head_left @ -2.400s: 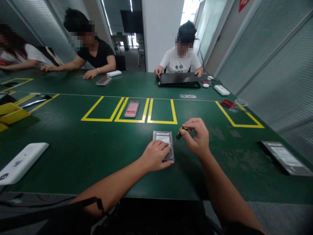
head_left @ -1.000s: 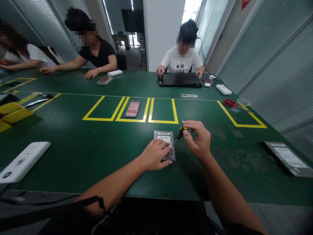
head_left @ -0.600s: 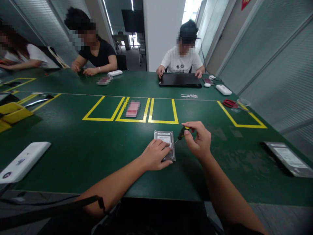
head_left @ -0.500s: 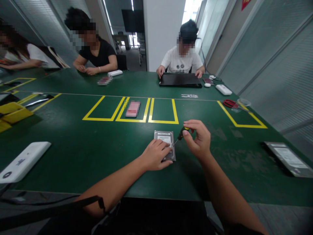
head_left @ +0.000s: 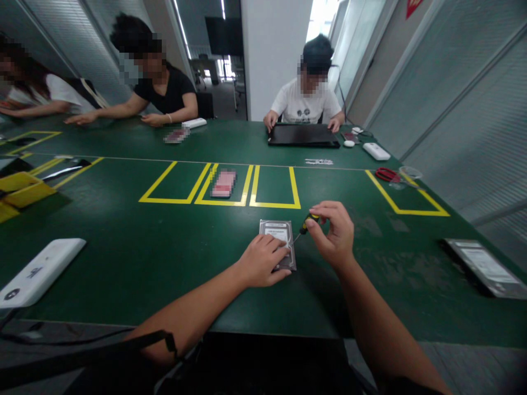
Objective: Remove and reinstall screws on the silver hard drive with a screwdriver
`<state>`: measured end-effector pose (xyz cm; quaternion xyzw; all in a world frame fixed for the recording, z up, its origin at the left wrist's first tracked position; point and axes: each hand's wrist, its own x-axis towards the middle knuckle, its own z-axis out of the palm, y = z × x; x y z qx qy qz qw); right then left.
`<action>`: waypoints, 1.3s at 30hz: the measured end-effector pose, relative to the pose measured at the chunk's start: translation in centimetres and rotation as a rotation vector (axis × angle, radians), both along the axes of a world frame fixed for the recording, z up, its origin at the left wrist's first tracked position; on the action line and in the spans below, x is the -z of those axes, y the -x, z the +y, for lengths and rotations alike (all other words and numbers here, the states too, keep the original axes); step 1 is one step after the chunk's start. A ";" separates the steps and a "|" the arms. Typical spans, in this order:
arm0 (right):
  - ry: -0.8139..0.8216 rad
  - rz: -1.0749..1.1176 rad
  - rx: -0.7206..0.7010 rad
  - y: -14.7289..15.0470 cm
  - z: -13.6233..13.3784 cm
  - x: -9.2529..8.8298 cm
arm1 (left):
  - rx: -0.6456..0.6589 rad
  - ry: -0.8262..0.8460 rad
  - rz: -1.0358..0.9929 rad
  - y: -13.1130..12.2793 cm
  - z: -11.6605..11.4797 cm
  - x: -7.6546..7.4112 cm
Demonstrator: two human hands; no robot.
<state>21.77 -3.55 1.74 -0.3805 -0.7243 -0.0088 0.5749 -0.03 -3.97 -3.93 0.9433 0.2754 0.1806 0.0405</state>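
Observation:
A small metal hard drive with a white label lies flat on the green table in front of me. My left hand holds it down, fingers across its top and thumb along its near edge, hiding much of the label. In the fingertips of my right hand is a short black-and-yellow screwdriver. It is tilted, with its thin shaft running down to the drive's right side. Whether the tip sits in a screw is too small to tell.
A larger drive lies at the right, and a white power bank at the left. Beyond are yellow tape outlines, a pink phone, red-handled scissors and yellow bins. A person opposite holds a black panel.
The screwdriver handle has turned slightly in my right fingers, showing more yellow. My left hand and the drive stay put. A person at far left has stretched an arm out leftwards.

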 end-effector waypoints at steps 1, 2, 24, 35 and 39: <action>-0.011 -0.008 0.015 0.0 0.1 0.0 | 0.002 0.000 0.001 0.0 0.0 0.0; -0.016 -0.015 0.030 0.0 0.1 0.0 | 0.003 0.001 0.001 0.0 0.0 0.0; 0.034 0.009 0.026 0.0 0.0 0.4 | 0.009 0.008 -0.011 0.0 0.2 0.1; 0.013 -0.003 0.042 0.1 0.1 0.2 | 0.009 0.009 -0.004 0.1 0.2 0.0; 0.038 0.004 0.006 0.0 -0.1 0.2 | 0.009 0.016 -0.012 0.1 0.2 0.1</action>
